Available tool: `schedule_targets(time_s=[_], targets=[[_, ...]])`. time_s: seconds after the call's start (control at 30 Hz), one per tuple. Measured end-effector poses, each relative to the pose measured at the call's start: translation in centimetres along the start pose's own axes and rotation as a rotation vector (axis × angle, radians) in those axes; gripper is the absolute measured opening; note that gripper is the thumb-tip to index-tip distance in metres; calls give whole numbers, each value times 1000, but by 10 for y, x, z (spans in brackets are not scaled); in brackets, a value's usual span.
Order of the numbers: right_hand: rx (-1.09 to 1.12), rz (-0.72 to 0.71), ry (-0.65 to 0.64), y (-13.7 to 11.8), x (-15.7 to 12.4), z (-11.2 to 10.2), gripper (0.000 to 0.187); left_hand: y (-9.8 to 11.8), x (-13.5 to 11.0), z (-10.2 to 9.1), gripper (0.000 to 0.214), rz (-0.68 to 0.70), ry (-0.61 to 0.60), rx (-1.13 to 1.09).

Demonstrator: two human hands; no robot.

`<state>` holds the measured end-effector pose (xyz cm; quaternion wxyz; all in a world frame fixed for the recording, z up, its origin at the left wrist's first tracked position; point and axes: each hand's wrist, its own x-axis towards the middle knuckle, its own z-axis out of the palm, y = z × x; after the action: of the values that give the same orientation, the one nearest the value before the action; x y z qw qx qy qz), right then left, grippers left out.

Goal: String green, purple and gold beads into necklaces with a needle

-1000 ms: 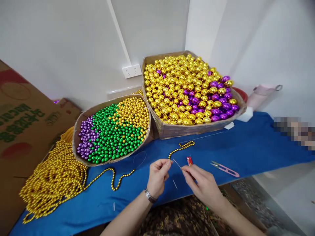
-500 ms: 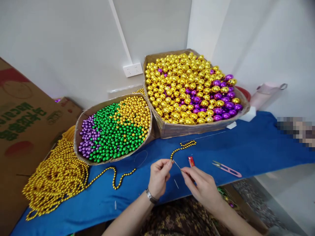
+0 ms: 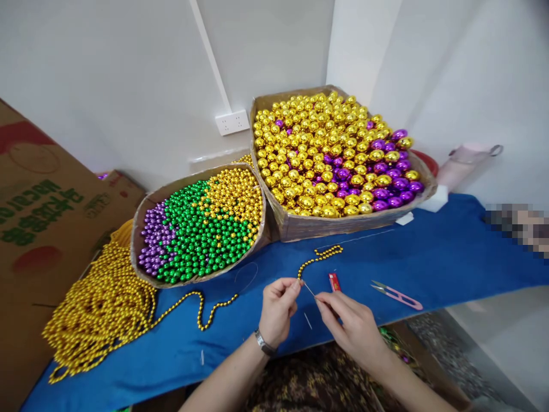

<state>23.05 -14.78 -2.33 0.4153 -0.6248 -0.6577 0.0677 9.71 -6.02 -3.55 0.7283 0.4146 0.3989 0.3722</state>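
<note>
My left hand (image 3: 278, 306), with a watch on the wrist, pinches the near end of a short gold bead string (image 3: 312, 261). The rest of that string lies on the blue cloth and doubles back at its far end. In my right hand (image 3: 349, 323) a thin needle (image 3: 309, 290) is held between thumb and fingertips. Its tip meets the bead end at my left fingertips; whether it passes into a bead is too small to tell. Close by lie a small red packet (image 3: 334, 281) and pink thread snips (image 3: 398, 295).
A carton of small purple, green and gold beads (image 3: 206, 281) stands beside a bigger carton of large gold and purple beads (image 3: 326, 226). On the left, a heap of gold bead strands (image 3: 100, 309) trails one strand across the blue cloth (image 3: 463, 252). A pink bottle (image 3: 465, 166) stands behind.
Both hands keep nearly the same pose, with the needle against the bead end. The whole view has shifted very slightly.
</note>
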Motion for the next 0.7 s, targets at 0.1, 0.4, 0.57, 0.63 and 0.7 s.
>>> schedule_targets(time_s=[0.1, 0.4, 0.57, 0.63, 0.7], targets=[[5, 2, 4, 0, 0, 0, 16, 0, 0, -1, 26, 0, -6, -4], [11, 11, -11, 0, -1, 0, 18, 0, 0, 1, 27, 2, -8, 11], [0, 19, 9, -2, 1, -1, 17, 0, -1, 1, 27, 5, -1, 8], [-1, 16, 13, -3, 1, -2, 18, 0, -1, 1, 27, 5, 0, 4], [-1, 12, 12, -3, 1, -2, 18, 0, -1, 2, 27, 5, -3, 3]])
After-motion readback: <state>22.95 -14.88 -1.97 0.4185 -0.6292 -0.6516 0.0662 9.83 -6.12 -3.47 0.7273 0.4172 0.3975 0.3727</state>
